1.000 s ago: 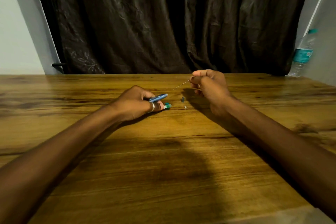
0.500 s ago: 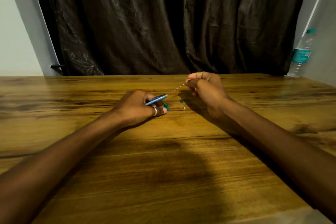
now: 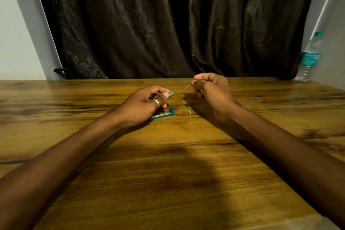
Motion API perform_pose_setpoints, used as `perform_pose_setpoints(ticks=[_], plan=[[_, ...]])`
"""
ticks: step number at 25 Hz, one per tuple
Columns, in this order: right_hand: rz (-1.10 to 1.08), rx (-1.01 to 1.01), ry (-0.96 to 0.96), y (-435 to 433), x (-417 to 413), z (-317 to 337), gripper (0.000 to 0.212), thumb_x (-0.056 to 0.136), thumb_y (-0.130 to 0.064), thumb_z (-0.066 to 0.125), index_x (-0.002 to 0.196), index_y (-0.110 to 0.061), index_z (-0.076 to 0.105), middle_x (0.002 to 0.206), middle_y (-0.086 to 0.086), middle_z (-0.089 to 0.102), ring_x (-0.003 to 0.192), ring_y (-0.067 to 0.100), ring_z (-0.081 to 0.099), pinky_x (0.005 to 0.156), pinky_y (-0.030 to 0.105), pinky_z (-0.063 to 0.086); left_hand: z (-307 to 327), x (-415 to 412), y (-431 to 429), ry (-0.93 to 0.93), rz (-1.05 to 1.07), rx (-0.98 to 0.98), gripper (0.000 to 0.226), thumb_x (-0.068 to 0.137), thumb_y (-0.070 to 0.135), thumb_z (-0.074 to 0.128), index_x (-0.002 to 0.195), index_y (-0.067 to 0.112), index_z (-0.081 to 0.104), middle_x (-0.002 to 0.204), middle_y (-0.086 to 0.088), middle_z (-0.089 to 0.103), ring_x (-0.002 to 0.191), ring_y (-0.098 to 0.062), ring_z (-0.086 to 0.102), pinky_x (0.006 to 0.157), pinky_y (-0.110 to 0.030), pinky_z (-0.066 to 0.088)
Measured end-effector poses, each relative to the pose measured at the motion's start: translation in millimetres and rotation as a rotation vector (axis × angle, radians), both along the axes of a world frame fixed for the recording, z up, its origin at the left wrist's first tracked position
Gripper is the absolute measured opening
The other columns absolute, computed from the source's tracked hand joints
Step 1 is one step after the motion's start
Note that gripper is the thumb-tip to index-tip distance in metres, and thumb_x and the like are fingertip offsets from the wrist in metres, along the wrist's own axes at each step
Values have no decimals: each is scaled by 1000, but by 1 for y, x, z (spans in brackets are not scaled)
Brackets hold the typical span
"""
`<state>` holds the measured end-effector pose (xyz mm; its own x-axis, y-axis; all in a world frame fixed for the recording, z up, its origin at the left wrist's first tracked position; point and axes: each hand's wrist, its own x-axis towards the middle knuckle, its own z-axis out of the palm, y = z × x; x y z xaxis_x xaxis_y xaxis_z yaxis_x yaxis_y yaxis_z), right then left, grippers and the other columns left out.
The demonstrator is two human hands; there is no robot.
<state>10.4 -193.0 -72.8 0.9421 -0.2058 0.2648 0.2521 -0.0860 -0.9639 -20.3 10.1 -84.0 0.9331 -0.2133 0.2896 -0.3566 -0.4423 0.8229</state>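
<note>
Hands sit just behind the green case lying on the table. The left hand, at the case's left end, grips a blue barrel. The right hand, beyond the case's right end, pinches a thin rod whose tip meets the barrel's end.

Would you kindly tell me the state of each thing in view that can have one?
left hand: grips the blue pencil.
right hand: pinches the thin lead.
blue pencil: off the table, open end toward the lead.
thin lead: in the air, one end at the pencil's opening.
teal case: lies flat on the table.
teal cap: off, standing alone.
water bottle: upright, capped.
curtain: drawn shut.
</note>
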Motion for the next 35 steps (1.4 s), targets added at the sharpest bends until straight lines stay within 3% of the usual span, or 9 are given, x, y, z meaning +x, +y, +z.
perform_pose_setpoints(ticks=[1,3,5,7,10,15,19,35], plan=[[-1,-8,-11,1,0,0,17,92,-9,68,108,-15,70,95,6,74,82,10,66,62,19,49,0,-1,-1,2,-20,-20,20,103,29,55,118,33,68,94,3,72,89,-4,67,85,-28,52],[10,-15,-37,1,-1,0,16,93,-8,67,107,-15,70,91,4,73,76,7,64,57,14,50,3,-4,0,15,-35,-33,25,104,27,54,124,33,68,91,1,69,65,2,61,61,-17,51],[25,-19,-51,1,-1,0,15,93,-7,67,105,-16,69,88,3,72,73,5,63,53,10,48,5,-5,1,51,-36,-30,31,106,28,51,133,36,64,87,0,62,54,-1,51,47,-16,48],[31,-30,-52,1,-1,0,15,93,-7,67,104,-17,69,88,2,72,73,4,63,52,9,47,9,-6,2,87,-38,-25,34,106,27,49,136,39,60,82,3,56,59,-2,49,50,-17,52],[32,-34,-54,0,-2,0,16,92,-7,67,106,-15,70,86,-1,72,73,3,64,51,8,46,11,-5,2,132,-26,-27,33,106,28,50,135,41,61,90,-1,59,67,-6,54,53,-20,56],[45,-16,-93,-1,-5,4,17,93,-7,67,107,-17,69,83,-8,74,65,-9,67,56,10,50,8,-2,2,234,-11,-130,24,103,29,55,120,39,68,94,-1,63,57,-1,63,50,-23,55],[92,-5,-107,2,-8,5,16,95,-7,66,107,-17,68,84,-5,74,70,-3,68,62,14,52,9,-3,2,290,-35,-211,21,103,25,56,114,34,71,90,3,68,56,-1,63,47,-24,54],[144,27,-135,8,-10,5,16,93,-3,67,105,-13,67,78,-2,72,67,-1,66,58,16,50,9,-4,-1,339,-49,-257,21,102,24,58,112,34,73,88,4,71,55,-4,62,48,-24,55]])
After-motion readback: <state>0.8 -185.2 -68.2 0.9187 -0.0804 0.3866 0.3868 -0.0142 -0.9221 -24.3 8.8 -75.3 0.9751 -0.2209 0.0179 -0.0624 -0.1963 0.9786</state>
